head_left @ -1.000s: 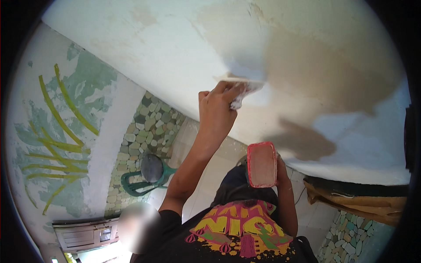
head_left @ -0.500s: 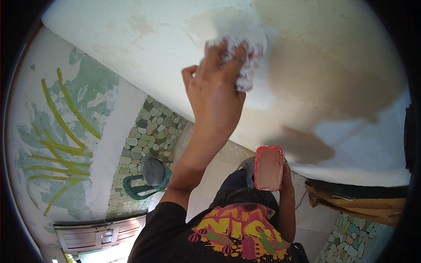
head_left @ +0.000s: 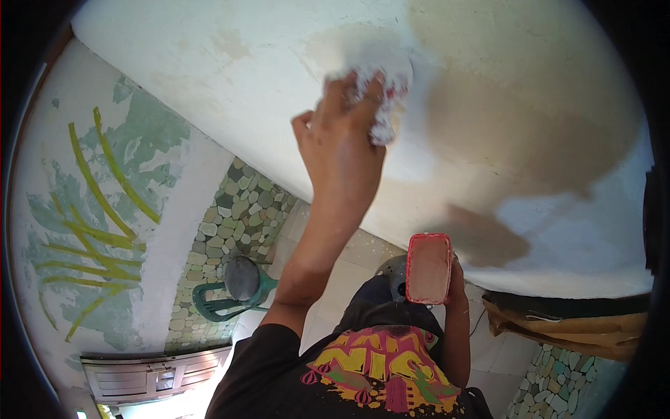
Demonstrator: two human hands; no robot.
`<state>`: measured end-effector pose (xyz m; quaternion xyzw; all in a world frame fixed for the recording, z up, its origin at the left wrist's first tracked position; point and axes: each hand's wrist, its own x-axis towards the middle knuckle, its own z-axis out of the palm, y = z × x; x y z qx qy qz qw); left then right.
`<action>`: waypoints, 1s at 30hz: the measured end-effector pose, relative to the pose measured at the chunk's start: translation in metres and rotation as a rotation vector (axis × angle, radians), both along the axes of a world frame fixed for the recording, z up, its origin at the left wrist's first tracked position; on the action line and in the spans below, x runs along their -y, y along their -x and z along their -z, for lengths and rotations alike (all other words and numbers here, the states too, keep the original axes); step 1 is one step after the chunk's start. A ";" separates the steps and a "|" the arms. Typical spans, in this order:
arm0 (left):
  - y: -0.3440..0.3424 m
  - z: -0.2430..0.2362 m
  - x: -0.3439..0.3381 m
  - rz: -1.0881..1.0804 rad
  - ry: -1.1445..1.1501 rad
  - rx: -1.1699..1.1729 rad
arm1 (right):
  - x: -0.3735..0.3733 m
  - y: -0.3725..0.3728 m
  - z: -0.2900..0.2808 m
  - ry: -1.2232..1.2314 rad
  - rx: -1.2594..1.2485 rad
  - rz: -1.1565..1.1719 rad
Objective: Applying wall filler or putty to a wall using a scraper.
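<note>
My left hand (head_left: pixel 342 143) is raised against a pale, smooth wall (head_left: pixel 293 98). Its fingers are bent around a crumpled white rag with red patches (head_left: pixel 381 131), pressed flat to the surface; motion blurs the rag's outline. A damp-looking darker patch and a shadow lie beside it. Lower down, near my body, my right hand (head_left: pixel 457 281) grips the right side of a red rectangular tub (head_left: pixel 428 236). Pale pinkish-brown material fills the tub, with whitish smears on its rim. Most of the right-hand fingers are hidden behind the tub.
At the left, a green plastic chair (head_left: pixel 216 300) has a dark round thing (head_left: pixel 242 277) by it. Behind it is a pebble-stone wall (head_left: pixel 234 209) and a painted wall with yellow-green leaves (head_left: pixel 105 237). Brown sheeting (head_left: pixel 579 328) lies at lower right.
My left hand and the rag have slid slightly left along the wall. The right hand keeps the tub in nearly the same place, and the view has tilted a little.
</note>
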<state>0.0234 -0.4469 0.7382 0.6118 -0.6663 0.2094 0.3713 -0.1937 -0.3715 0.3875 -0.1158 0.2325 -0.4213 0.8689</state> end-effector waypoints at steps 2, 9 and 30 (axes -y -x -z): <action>0.002 0.013 -0.010 0.032 -0.074 -0.002 | -0.002 0.003 0.008 -0.037 -0.007 -0.003; -0.048 0.030 -0.029 -0.038 -0.002 -0.030 | -0.008 0.003 -0.011 -0.010 -0.001 -0.006; -0.109 0.046 0.047 -0.107 0.277 0.186 | -0.001 0.013 -0.020 0.028 -0.181 0.164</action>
